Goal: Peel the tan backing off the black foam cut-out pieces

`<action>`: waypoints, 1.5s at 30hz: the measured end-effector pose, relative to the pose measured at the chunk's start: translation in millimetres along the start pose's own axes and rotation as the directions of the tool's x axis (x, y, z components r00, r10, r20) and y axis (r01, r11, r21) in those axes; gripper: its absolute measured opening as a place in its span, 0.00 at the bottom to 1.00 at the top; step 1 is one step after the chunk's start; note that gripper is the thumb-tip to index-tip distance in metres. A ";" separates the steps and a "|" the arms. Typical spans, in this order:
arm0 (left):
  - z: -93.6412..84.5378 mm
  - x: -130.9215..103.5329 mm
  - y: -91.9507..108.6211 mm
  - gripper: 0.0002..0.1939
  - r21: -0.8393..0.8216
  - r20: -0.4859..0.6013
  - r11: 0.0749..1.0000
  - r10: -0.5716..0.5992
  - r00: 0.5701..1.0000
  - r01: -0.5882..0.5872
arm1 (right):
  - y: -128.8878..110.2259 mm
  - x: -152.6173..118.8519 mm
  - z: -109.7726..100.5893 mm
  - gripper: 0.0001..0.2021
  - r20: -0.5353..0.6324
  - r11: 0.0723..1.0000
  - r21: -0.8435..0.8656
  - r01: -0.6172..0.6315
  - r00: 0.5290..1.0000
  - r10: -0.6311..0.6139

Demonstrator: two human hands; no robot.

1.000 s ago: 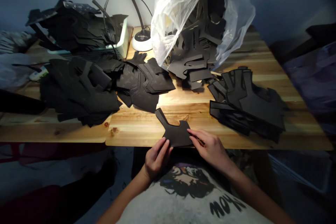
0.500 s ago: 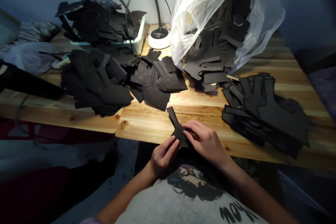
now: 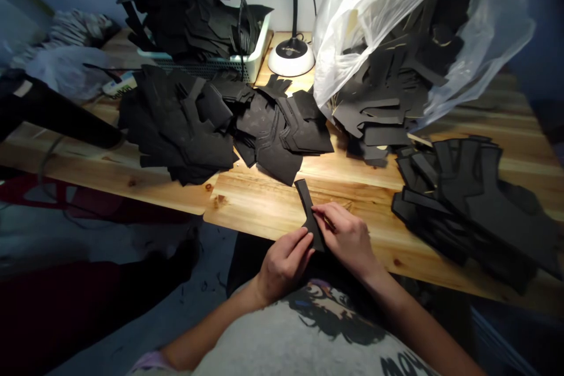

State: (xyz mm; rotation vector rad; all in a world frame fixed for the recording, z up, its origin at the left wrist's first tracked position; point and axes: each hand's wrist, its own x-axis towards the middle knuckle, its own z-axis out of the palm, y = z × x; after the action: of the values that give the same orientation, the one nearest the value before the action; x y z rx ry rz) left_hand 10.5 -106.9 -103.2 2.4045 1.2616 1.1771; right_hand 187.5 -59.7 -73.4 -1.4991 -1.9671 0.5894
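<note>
At the table's front edge I hold a cut piece of black sheet material [image 3: 314,229], which looks like foam. Its narrow arm points away from me. My left hand [image 3: 282,261] is closed, with thumb and finger pinching the piece's lower left edge. On the other side, my right hand [image 3: 348,238] is closed on the right edge, its fingertips near the base of the narrow arm. Beyond my hands lies a stack of similar black pieces [image 3: 278,158]. Another pile [image 3: 506,205] of larger cut pieces sits to the right.
A further black pile [image 3: 185,135] covers the table's left part. Behind it stands a pale green basket [image 3: 263,47] full of black pieces, beside a white lamp base [image 3: 282,64]. An open plastic bag [image 3: 493,70] spills more pieces. A dark tube [image 3: 79,120] juts in from the left.
The view has shifted, so the table items appear farther right. The held piece now looks narrower, apparently folded or turned over along its right side, with both hands still on it.
</note>
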 end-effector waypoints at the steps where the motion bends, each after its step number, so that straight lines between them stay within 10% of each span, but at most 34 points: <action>1: -1.8 2.5 0.8 0.15 0.013 0.019 1.000 -0.003 1.000 0.003 | -0.8 -0.5 0.0 0.10 0.000 1.000 -0.026 0.003 1.000 -0.003; 17: -9.6 12.2 -1.5 0.14 0.249 0.161 0.965 0.040 0.986 -0.080 | -3.6 -5.5 1.8 0.12 0.042 0.973 -0.217 0.084 0.996 -0.077; 24: -17.6 3.4 5.6 0.32 0.280 0.298 0.947 0.070 0.952 -0.157 | -14.1 -0.7 5.0 0.19 0.201 0.754 -0.642 0.137 0.980 -0.006; 29: -13.5 -4.8 4.2 0.20 0.270 0.236 0.947 0.111 0.965 -0.175 | -19.8 28.8 8.2 0.14 0.287 0.707 -0.697 0.119 0.950 0.123; 39: -11.9 -5.9 -2.8 0.17 0.185 0.124 0.952 0.222 0.967 -0.242 | -17.4 110.4 21.5 0.17 0.173 0.786 -0.616 -0.059 0.963 0.208; 45: -11.9 6.4 -16.8 0.08 -0.036 0.065 0.977 0.210 0.976 -0.208 | -11.7 65.7 -23.9 0.15 0.242 0.920 -0.385 0.073 0.970 0.024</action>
State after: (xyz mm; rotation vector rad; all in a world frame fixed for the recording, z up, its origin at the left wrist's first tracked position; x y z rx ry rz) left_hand -6.3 -93.8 -99.7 2.5826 0.9837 1.1448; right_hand 183.1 0.3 -36.0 -1.6987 -2.3997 0.3959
